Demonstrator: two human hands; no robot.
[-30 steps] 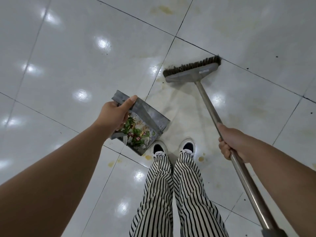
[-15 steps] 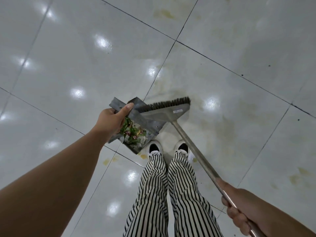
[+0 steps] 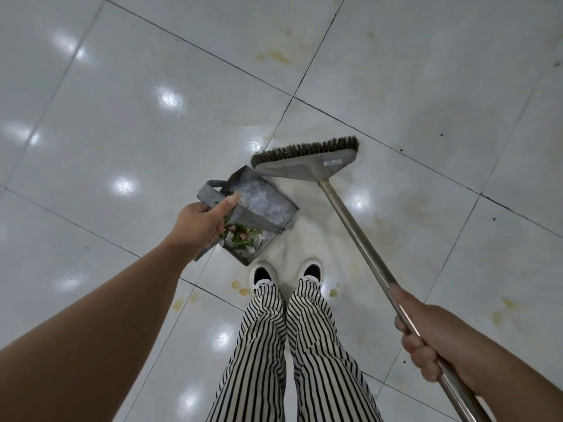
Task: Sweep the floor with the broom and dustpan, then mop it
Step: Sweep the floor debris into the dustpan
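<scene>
A grey metal dustpan (image 3: pixel 262 205) is held just in front of my feet, its mouth toward the far right. My left hand (image 3: pixel 202 223) grips its strap handle, thumb along the top. Green, red and white scraps (image 3: pixel 242 237) lie heaped in its near end. The broom head (image 3: pixel 307 161) with dark bristles rests on the floor just beyond the pan's mouth. Its metal pole (image 3: pixel 359 239) slants down to the lower right, where my right hand (image 3: pixel 426 333) is closed around it.
The floor is glossy white tile (image 3: pixel 122 123) with dark grout lines. Yellowish stains (image 3: pixel 274 56) mark it ahead, and more yellowish stains (image 3: pixel 240 287) lie by my shoes (image 3: pixel 310 271) and at the right. Small dark specks dot the right-hand tiles.
The broom first swept in toward the dustpan's mouth, then drew back out to the right. The dustpan has tilted slightly, showing more of its inner floor.
</scene>
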